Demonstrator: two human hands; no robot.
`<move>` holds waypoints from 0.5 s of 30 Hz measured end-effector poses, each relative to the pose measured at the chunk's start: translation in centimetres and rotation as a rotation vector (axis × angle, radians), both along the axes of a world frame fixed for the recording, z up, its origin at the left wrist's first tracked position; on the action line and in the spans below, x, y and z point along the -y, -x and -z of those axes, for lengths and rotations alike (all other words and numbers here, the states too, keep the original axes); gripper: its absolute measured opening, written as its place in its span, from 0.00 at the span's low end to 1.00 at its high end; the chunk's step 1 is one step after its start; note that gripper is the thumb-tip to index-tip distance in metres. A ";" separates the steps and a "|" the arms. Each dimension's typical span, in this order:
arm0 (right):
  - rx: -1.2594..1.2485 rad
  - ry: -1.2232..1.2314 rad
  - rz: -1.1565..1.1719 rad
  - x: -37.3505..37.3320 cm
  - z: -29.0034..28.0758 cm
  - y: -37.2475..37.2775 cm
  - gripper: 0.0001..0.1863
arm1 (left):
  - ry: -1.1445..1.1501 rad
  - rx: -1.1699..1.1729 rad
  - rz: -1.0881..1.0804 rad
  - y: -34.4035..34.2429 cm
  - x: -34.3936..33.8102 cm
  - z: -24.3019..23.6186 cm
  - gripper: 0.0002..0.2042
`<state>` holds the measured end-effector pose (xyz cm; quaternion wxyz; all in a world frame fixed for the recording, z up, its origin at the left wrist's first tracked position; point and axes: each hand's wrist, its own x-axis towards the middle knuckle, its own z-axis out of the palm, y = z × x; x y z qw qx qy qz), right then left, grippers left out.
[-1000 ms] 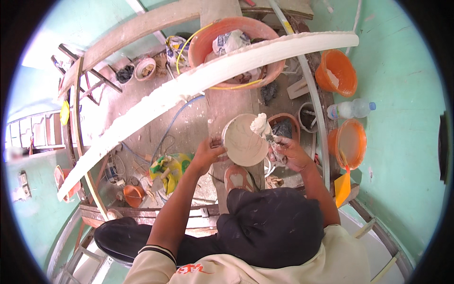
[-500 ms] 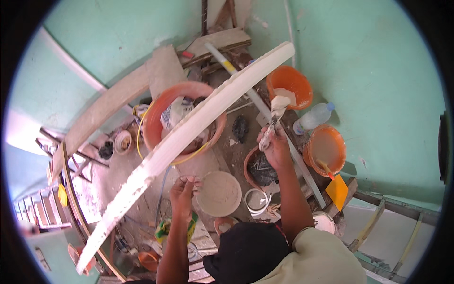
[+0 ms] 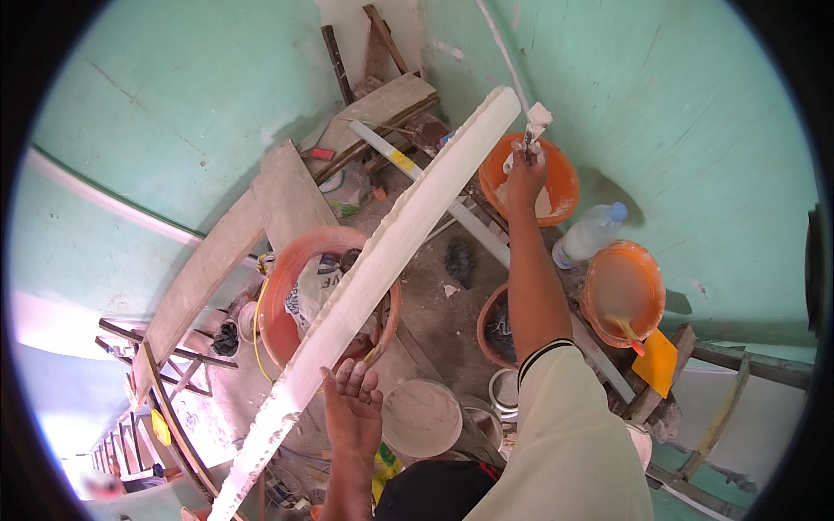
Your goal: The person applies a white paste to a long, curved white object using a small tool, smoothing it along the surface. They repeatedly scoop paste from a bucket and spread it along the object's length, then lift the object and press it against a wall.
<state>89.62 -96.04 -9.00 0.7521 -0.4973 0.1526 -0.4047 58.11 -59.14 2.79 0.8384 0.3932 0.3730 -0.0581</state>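
My right hand is closed round a putty knife, whose far end carries a lump of white paste. Most of the handle is hidden in my fingers, which are smeared with paste too. The hand is over an orange bucket with pale paste inside, just right of the far end of a long white plaster strip. That strip runs diagonally across the view, with a ragged edge. Beside its nearer half, my left hand is open, palm up and fingers apart, holding nothing. Whether the fingertips touch the strip I cannot tell.
A large orange tub holds sacks below the strip. To the right stand a plastic bottle and an orange bucket of greyish liquid beside an orange plate. A round pale-filled container is near my left hand. Boards lean at left.
My right hand has moved farther out with the putty knife, over the orange bucket. My left hand has gone from pinched fingers to an open palm beside the strip. The whole view has shifted.
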 end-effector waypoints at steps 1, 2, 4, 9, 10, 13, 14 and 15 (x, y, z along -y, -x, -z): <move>0.005 0.027 0.031 -0.2 0.4 -0.8 0.09 | -0.009 -0.003 -0.015 -0.2 -0.2 0.1 0.26; 0.011 0.063 0.062 0.1 0.7 -1.6 0.08 | -0.010 -0.006 -0.030 -0.4 -0.1 0.2 0.26; 0.062 0.038 0.058 0.5 1.4 -2.9 0.08 | -0.001 -0.027 -0.052 -0.7 0.0 0.3 0.25; -0.037 0.086 0.076 -0.3 1.5 -4.1 0.08 | 0.030 -0.058 -0.094 -1.0 -0.3 0.3 0.22; -0.031 0.092 0.092 -0.7 1.9 -4.0 0.08 | 0.032 -0.068 -0.104 -1.0 -0.3 0.3 0.22; -0.133 0.154 0.126 -1.6 2.7 -3.4 0.08 | 0.040 -0.088 -0.133 -1.1 -0.3 0.1 0.21; -0.189 0.185 0.144 -1.4 3.1 -3.2 0.08 | 0.052 -0.091 -0.128 -1.2 -0.3 0.2 0.21; -0.175 0.184 0.160 -1.4 3.7 -3.2 0.09 | 0.064 -0.094 -0.122 -1.2 -0.4 0.2 0.21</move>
